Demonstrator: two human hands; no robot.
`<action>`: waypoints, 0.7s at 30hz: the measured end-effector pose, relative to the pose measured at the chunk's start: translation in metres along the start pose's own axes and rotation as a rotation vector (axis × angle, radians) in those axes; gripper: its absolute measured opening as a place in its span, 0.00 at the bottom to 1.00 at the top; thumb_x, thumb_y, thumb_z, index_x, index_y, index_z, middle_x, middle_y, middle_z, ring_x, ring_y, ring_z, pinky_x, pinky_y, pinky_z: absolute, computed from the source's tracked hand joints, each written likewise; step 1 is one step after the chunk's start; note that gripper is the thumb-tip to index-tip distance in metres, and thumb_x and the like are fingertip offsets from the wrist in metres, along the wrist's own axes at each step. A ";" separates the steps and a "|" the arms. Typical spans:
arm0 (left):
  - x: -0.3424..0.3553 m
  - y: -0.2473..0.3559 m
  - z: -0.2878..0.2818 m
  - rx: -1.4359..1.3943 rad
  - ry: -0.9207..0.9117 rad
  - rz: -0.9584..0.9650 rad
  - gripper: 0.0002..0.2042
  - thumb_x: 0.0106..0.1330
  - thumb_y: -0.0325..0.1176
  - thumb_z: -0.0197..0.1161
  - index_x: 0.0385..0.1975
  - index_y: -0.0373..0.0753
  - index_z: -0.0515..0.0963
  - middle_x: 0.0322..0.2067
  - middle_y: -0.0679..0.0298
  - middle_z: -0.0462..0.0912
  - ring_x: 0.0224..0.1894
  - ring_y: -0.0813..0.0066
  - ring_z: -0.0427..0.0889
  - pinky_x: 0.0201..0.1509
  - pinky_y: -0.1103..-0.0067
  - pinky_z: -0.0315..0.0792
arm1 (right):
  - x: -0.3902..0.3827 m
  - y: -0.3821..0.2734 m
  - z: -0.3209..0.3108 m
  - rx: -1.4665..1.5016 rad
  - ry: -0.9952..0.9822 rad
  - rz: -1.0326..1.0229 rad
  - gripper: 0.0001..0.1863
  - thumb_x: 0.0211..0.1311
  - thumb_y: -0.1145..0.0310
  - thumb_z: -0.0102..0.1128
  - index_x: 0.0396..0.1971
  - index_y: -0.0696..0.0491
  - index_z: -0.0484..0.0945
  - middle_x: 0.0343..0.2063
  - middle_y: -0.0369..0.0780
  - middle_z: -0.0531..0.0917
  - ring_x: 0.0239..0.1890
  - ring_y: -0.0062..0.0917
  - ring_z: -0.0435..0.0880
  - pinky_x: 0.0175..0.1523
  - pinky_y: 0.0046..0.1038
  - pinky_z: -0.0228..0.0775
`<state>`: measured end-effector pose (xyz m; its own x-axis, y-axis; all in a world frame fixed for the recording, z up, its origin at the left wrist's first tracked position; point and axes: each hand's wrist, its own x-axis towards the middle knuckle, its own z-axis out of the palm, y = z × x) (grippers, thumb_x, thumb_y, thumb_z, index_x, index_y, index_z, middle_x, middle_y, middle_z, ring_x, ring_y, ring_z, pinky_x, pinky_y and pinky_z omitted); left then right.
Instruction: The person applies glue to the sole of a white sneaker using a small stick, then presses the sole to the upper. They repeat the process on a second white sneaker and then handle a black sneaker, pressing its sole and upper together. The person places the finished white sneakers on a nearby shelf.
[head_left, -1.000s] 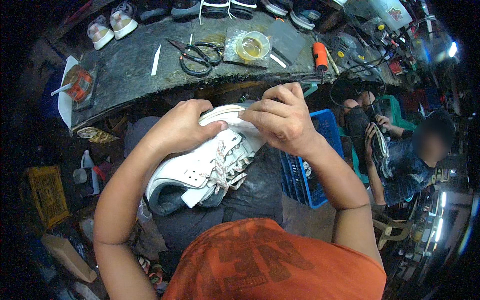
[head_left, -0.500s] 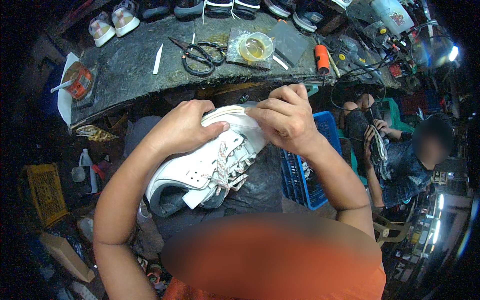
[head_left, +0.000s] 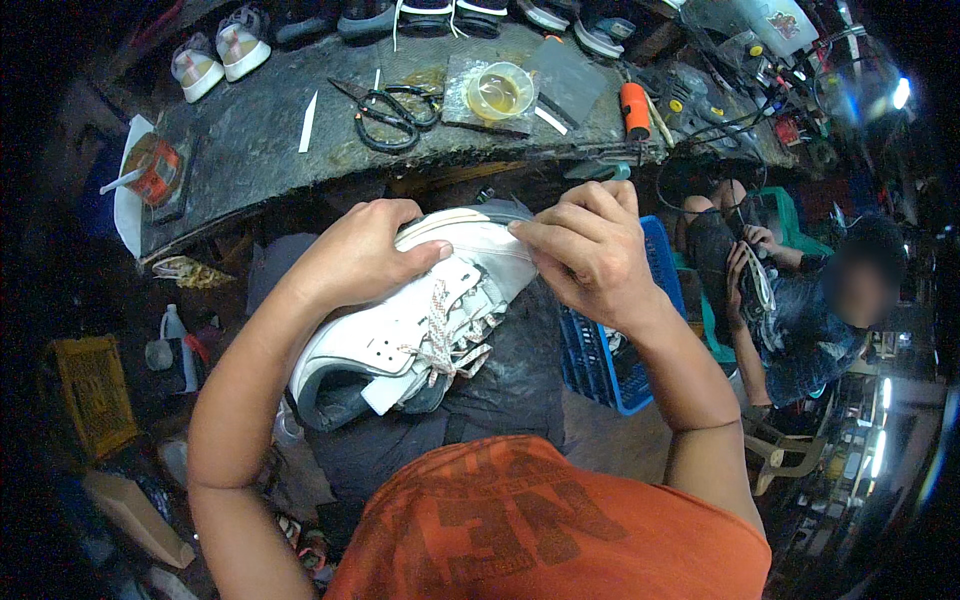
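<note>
A white sneaker (head_left: 370, 335) with speckled laces and a dark lining lies tilted over my lap, its collar opening toward me and its toe pointing away to the right. My left hand (head_left: 375, 245) is closed round the sole side of its front half, thumb pressed on the white upper. At the toe, my right hand (head_left: 590, 245) is pinched, index fingertip and thumb close to the sole's edge. What lies between those fingertips, if anything, is too small to make out. A pale line runs along the sole edge between the two hands.
On the dark workbench (head_left: 250, 150) ahead are black-handled scissors (head_left: 390, 118), a cup of yellowish liquid (head_left: 499, 92), an orange cylinder (head_left: 634, 110) and an orange tub (head_left: 155, 170). Several shoes line its back. A blue crate (head_left: 655, 300) stands right; beyond sits a co-worker (head_left: 810, 310) holding a shoe.
My right hand has shifted slightly right, away from my left hand, exposing more of the toe edge. My left hand keeps its hold, and the sneaker has barely moved.
</note>
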<state>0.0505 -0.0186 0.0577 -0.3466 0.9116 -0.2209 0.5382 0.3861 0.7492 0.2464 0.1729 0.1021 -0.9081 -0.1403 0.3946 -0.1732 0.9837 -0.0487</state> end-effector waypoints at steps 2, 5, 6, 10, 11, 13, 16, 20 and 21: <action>0.000 0.001 0.000 0.009 0.010 -0.003 0.26 0.63 0.48 0.69 0.43 0.24 0.83 0.38 0.37 0.86 0.43 0.44 0.88 0.51 0.61 0.79 | 0.001 0.001 0.004 -0.017 0.011 -0.006 0.19 0.41 0.70 0.75 0.39 0.46 0.86 0.33 0.29 0.84 0.40 0.27 0.79 0.48 0.37 0.64; -0.001 -0.001 0.000 -0.016 0.007 -0.021 0.26 0.63 0.48 0.69 0.43 0.24 0.83 0.38 0.37 0.86 0.43 0.44 0.88 0.51 0.61 0.79 | 0.001 0.002 0.000 -0.035 -0.018 0.005 0.19 0.42 0.70 0.75 0.39 0.45 0.86 0.34 0.29 0.84 0.40 0.27 0.79 0.48 0.36 0.64; -0.001 -0.002 0.000 -0.029 -0.002 -0.030 0.26 0.63 0.48 0.69 0.43 0.24 0.83 0.38 0.36 0.86 0.43 0.44 0.88 0.51 0.61 0.79 | 0.000 0.001 -0.005 -0.039 -0.010 -0.003 0.18 0.42 0.70 0.75 0.39 0.45 0.86 0.34 0.29 0.84 0.40 0.27 0.79 0.48 0.36 0.64; -0.002 -0.009 -0.003 -0.102 -0.028 -0.036 0.29 0.60 0.51 0.72 0.42 0.24 0.83 0.36 0.43 0.87 0.39 0.54 0.88 0.48 0.66 0.79 | -0.011 0.004 -0.035 0.064 0.080 0.160 0.14 0.48 0.77 0.72 0.38 0.51 0.87 0.32 0.35 0.85 0.39 0.31 0.81 0.49 0.35 0.66; -0.003 -0.012 -0.006 -0.158 -0.082 -0.025 0.29 0.58 0.51 0.74 0.42 0.25 0.82 0.35 0.46 0.88 0.38 0.59 0.88 0.47 0.68 0.79 | -0.018 0.005 -0.042 0.115 0.155 0.222 0.11 0.53 0.79 0.71 0.38 0.54 0.87 0.33 0.38 0.85 0.39 0.30 0.81 0.48 0.33 0.69; -0.004 -0.016 -0.011 -0.271 -0.147 -0.028 0.30 0.55 0.50 0.77 0.43 0.25 0.82 0.35 0.52 0.88 0.38 0.66 0.87 0.45 0.71 0.79 | -0.033 0.003 -0.038 0.358 0.433 0.403 0.07 0.60 0.80 0.69 0.38 0.56 0.86 0.35 0.39 0.86 0.39 0.28 0.82 0.47 0.30 0.72; -0.009 -0.017 -0.013 -0.446 -0.157 -0.033 0.28 0.54 0.43 0.80 0.45 0.26 0.81 0.37 0.59 0.87 0.38 0.77 0.84 0.45 0.77 0.78 | -0.063 -0.006 -0.017 0.803 0.806 0.680 0.06 0.70 0.74 0.65 0.44 0.55 0.81 0.37 0.41 0.87 0.38 0.24 0.84 0.47 0.24 0.75; -0.024 -0.013 0.001 -0.888 -0.015 0.079 0.25 0.59 0.39 0.77 0.51 0.29 0.78 0.42 0.62 0.86 0.40 0.80 0.84 0.49 0.78 0.79 | -0.086 -0.027 0.024 1.348 0.937 0.902 0.09 0.79 0.66 0.54 0.50 0.52 0.70 0.41 0.43 0.85 0.38 0.26 0.85 0.45 0.29 0.78; -0.030 -0.011 0.008 -1.032 -0.001 0.094 0.28 0.60 0.39 0.77 0.55 0.30 0.76 0.46 0.60 0.86 0.45 0.74 0.86 0.53 0.75 0.80 | -0.088 -0.037 0.031 1.473 0.912 1.032 0.09 0.80 0.64 0.52 0.50 0.51 0.68 0.42 0.44 0.84 0.38 0.28 0.85 0.45 0.31 0.79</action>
<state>0.0611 -0.0488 0.0505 -0.3362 0.9322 -0.1339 -0.3573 0.0053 0.9340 0.3212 0.1455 0.0411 -0.5124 0.8582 -0.0307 -0.3636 -0.2493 -0.8976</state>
